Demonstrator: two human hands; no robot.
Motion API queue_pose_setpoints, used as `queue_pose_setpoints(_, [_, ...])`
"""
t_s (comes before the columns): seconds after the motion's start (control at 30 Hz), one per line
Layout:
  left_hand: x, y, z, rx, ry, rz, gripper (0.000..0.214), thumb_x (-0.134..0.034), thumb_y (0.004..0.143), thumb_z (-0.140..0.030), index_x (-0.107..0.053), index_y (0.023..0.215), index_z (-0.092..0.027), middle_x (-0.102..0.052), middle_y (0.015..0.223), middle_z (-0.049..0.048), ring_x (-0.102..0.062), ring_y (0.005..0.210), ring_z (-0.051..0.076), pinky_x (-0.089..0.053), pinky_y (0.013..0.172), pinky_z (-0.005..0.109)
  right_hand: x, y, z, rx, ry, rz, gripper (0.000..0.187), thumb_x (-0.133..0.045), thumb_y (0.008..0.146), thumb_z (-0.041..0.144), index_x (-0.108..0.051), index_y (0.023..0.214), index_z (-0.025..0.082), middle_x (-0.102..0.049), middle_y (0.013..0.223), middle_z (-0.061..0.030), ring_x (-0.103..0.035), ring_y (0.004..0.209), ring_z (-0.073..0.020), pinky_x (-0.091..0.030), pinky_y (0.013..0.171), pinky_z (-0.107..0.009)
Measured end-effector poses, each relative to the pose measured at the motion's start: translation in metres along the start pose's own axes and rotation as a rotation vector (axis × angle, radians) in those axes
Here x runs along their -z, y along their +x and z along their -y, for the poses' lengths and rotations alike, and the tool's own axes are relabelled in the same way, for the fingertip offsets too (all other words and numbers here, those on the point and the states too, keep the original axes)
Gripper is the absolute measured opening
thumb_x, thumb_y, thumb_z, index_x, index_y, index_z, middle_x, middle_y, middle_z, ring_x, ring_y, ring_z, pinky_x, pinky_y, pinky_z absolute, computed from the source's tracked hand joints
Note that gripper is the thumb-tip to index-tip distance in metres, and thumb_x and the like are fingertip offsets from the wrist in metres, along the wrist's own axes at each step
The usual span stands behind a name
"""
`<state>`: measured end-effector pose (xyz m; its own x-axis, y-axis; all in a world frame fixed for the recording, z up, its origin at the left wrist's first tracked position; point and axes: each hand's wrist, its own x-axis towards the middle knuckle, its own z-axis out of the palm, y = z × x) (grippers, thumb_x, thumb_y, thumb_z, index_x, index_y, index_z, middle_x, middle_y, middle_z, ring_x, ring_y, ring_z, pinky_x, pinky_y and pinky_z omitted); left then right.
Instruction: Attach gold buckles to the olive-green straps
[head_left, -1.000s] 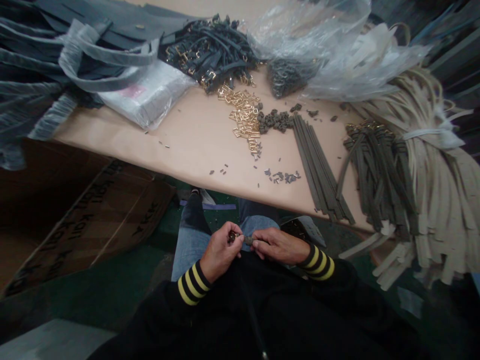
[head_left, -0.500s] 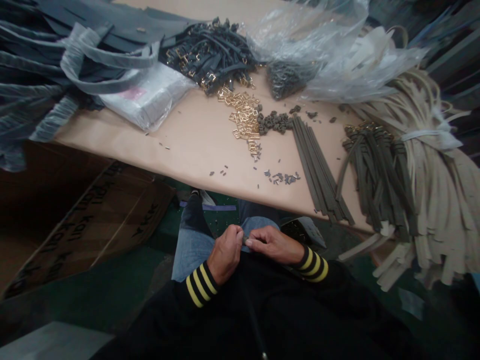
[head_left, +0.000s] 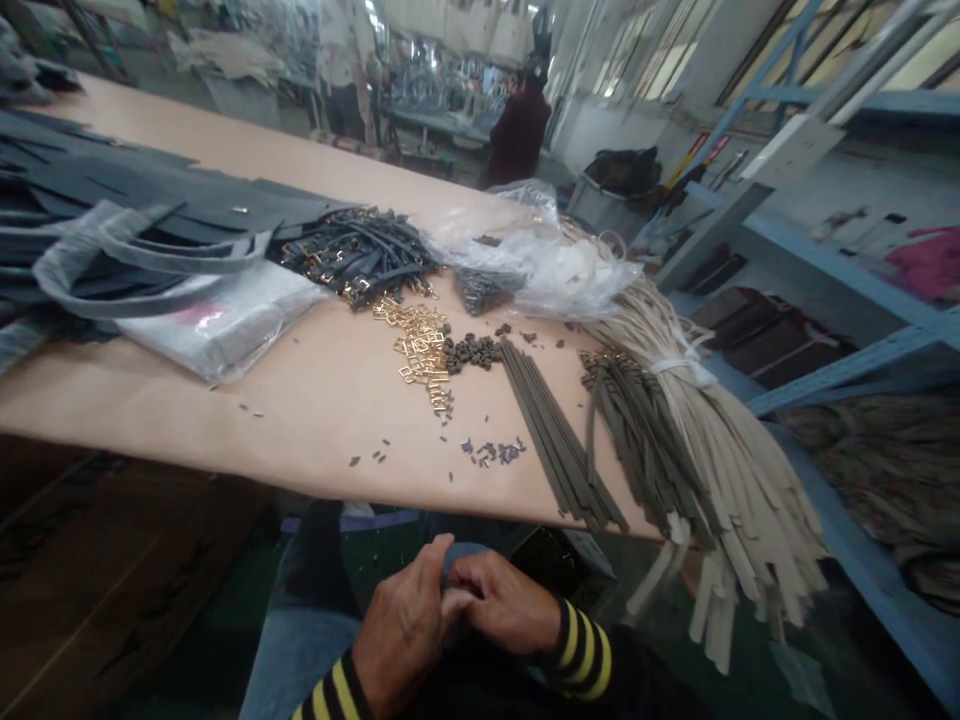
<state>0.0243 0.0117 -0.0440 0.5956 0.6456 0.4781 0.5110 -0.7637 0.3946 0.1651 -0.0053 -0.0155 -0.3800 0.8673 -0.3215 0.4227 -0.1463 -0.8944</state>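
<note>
My left hand (head_left: 401, 630) and my right hand (head_left: 499, 603) are pressed together over my lap, below the table edge, fingers pinched round a small piece hidden between them. Both wrists show black cuffs with yellow stripes. On the tan table (head_left: 225, 420) above the hands lie a heap of gold buckles (head_left: 420, 345), a clump of small dark loops (head_left: 471, 351), a row of olive straps (head_left: 559, 440) and scattered small dark pins (head_left: 491, 452).
Dark strap bundles (head_left: 360, 258) and grey sheets (head_left: 112, 200) fill the table's left. A clear plastic bag (head_left: 525, 255) and cream strips (head_left: 720, 470) hang over the right edge. Blue shelving (head_left: 847, 260) stands at right. A person (head_left: 517, 130) stands far back.
The view has tilted up, showing the room and shelving beyond the table. My hands stay together at my lap, now lower in frame, still pinching the small piece.
</note>
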Motion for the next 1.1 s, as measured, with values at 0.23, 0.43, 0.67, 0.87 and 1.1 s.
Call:
queue_pose_setpoints(0.23, [0.010, 0.065, 0.021, -0.008, 0.025, -0.170, 0.032, -0.033, 0.084, -0.029, -0.038, 0.110, -0.012, -0.055, 0.093, 0.0131, -0.054, 0.088, 0.020, -0.049, 0.074, 0.033, 0.108, -0.024, 0.026, -0.080, -0.139, -0.250, 0.027, -0.033, 0.082, 0.030, -0.042, 0.061, 0.016, -0.041, 0.049, 0.0044, -0.035, 0.041, -0.0064, -0.029, 0.041, -0.018])
queue_pose_setpoints(0.43, [-0.008, 0.090, 0.061, 0.033, 0.284, -0.143, 0.022, -0.040, 0.080, -0.026, -0.049, 0.095, -0.012, -0.055, 0.088, 0.0118, -0.051, 0.083, 0.023, -0.046, 0.072, 0.037, 0.230, -0.027, 0.013, -0.400, -0.765, -0.840, 0.018, -0.036, 0.079, 0.016, -0.052, 0.071, 0.013, -0.057, 0.071, -0.0084, -0.054, 0.065, -0.0152, -0.038, 0.060, -0.024])
queue_pose_setpoints(0.67, [-0.015, 0.090, 0.059, 0.047, 0.423, -0.119, 0.021, -0.042, 0.078, -0.026, -0.053, 0.089, -0.011, -0.058, 0.087, 0.0118, -0.051, 0.083, 0.023, -0.042, 0.073, 0.036, 0.217, 0.042, -0.026, -0.350, -0.774, -0.781, 0.009, -0.054, 0.071, 0.022, -0.057, 0.075, 0.015, -0.061, 0.073, -0.0071, -0.055, 0.071, -0.0168, -0.037, 0.065, -0.024])
queue_pose_setpoints(0.87, [-0.013, 0.092, 0.058, 0.053, 0.398, -0.103, 0.019, -0.043, 0.078, -0.024, -0.054, 0.087, -0.012, -0.058, 0.083, 0.0110, -0.051, 0.080, 0.023, -0.041, 0.073, 0.036, 0.213, 0.062, -0.042, -0.300, -0.654, -0.758, 0.010, -0.053, 0.069, 0.019, -0.055, 0.061, 0.014, -0.058, 0.061, -0.0036, -0.052, 0.062, -0.0143, -0.036, 0.058, -0.023])
queue_pose_setpoints(1.1, [-0.013, 0.088, 0.059, 0.138, 0.212, -0.118, 0.020, -0.043, 0.077, -0.026, -0.053, 0.089, -0.013, -0.058, 0.087, 0.0118, -0.051, 0.084, 0.024, -0.041, 0.076, 0.038, 0.198, 0.026, 0.004, -0.089, -0.397, -0.693, 0.028, -0.032, 0.081, 0.027, -0.055, 0.075, 0.012, -0.056, 0.062, -0.0015, -0.052, 0.054, -0.0098, -0.041, 0.051, -0.019])
